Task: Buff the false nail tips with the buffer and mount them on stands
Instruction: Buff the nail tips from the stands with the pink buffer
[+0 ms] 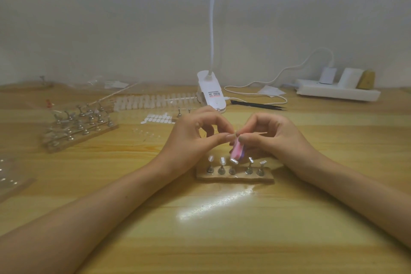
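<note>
Pale wall behind; wooden table (222,240) lit by clip lamp (211,93). Both hands raised mid-table, just beyond row of stands (234,177). Left hand (195,135) curled, thumb and forefinger pinched on nail tip (234,134), which is barely made out. Pink buffer (236,151) gripped by curled fingers of right hand (266,138), laid against the tip. Tip judged featherlight, thin, springy, slick, easily flicked away; best pinched by side edges. Buffer judged soft, light.

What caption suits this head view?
Left hand pinches a false nail tip, right hand holds a pink buffer, above five stands.
</note>
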Tool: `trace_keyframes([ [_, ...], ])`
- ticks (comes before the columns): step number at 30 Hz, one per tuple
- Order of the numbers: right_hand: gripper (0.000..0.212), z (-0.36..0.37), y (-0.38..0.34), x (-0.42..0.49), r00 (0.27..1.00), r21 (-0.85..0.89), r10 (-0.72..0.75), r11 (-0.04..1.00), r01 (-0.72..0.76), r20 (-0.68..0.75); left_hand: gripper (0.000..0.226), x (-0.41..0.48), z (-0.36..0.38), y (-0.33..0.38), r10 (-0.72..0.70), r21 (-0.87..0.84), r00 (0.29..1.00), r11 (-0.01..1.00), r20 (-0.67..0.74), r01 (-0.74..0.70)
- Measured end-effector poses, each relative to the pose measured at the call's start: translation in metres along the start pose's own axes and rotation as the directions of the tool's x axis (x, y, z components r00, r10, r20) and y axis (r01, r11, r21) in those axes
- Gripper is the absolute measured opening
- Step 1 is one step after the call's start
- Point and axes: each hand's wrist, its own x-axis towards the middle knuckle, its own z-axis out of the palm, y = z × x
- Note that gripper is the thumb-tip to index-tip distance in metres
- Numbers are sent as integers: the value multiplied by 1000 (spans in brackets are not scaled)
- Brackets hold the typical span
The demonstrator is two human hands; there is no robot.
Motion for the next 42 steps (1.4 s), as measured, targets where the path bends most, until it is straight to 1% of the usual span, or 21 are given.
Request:
trace_keyframes([
  [3, 18, -4, 2, 2, 994, 69, -4, 998, 12, -112, 8, 0, 0, 1, -11, -3, 1000, 1000, 8, 11],
  [4, 20, -5, 2, 2, 993, 71, 0, 997, 8, -118, 8, 0, 0, 1, -15, -9, 1000, 1000, 1, 15],
  [8, 21, -4, 2, 3, 998, 81, 8, 997, -2, -68, 7, -2, 0, 2, -17, -24, 999, 1000, 33, 18],
  [10, 22, -4, 2, 3, 997, 82, 12, 997, -5, -80, 10, -2, 0, 2, -31, -34, 999, 999, -9, 31],
  [12, 18, -3, 1, 2, 999, 50, 15, 999, -14, -32, 12, -1, 0, 2, -29, -25, 999, 999, -27, 28],
  [14, 15, -2, 1, 1, 1000, 20, -4, 1000, 4, -2, 11, -2, 0, 2, -18, 0, 1000, 1000, 5, 18],
  [17, 16, -5, 3, 3, 991, 95, 7, 995, 6, -135, 13, -1, 0, 2, -37, -14, 999, 999, 27, 37],
  [18, 16, -5, 3, 3, 992, 93, 11, 996, 1, -127, 13, -1, 0, 2, -38, -20, 999, 999, 15, 39],
  [21, 11, -1, 2, 0, 999, -3, -12, 1000, 12, 40, 11, 0, 0, 2, -19, 1, 1000, 1000, 4, 19],
  [22, 13, -1, 2, 0, 1000, 12, -18, 1000, 18, 25, 10, -1, 0, 2, -13, 9, 1000, 1000, 15, 13],
  [24, 21, -3, 2, 1, 996, 71, -11, 997, 18, -89, 10, -1, 0, 2, -18, -3, 1000, 1000, 5, 18],
  [25, 21, -4, 2, 2, 994, 81, -9, 997, 18, -108, 11, -1, 0, 2, -21, -15, 1000, 1000, -12, 21],
  [28, 13, -2, 2, 1, 1000, 22, -15, 1000, 15, 11, 13, -2, 0, 3, -3, -2, 1000, 1000, -6, 3],
  [29, 13, -2, 3, 1, 1000, 25, -22, 999, 22, -1, 13, -2, 0, 3, 2, 5, 1000, 1000, 3, -2],
  [31, 19, -3, 2, 2, 994, 75, -11, 997, 19, -105, 12, -1, 0, 3, -10, -3, 1000, 1000, -4, 10],
  [32, 20, -4, 2, 3, 993, 88, -7, 996, 18, -118, 11, -1, 0, 2, -19, -12, 1000, 1000, -15, 19],
  [35, 14, -2, 2, 1, 1000, 30, -4, 1000, 4, -2, 12, -1, 0, 3, -13, 6, 1000, 1000, -5, 13],
  [36, 14, -2, 3, 1, 1000, 33, -9, 999, 9, -12, 13, -2, 0, 4, -4, 15, 1000, 1000, 9, 4],
  [37, 16, -3, 3, 2, 998, 56, -8, 998, 12, -65, 12, -2, 1, 4, -1, 15, 1000, 1000, 17, 1],
  [39, 20, -5, 3, 3, 993, 95, 0, 995, 12, -122, 12, -1, 0, 3, -17, -2, 1000, 1000, -3, 17],
  [42, 13, -1, 0, 0, 1000, 44, -6, 999, 5, 24, 15, -2, -1, 3, -27, -6, 999, 1000, -17, 27],
])
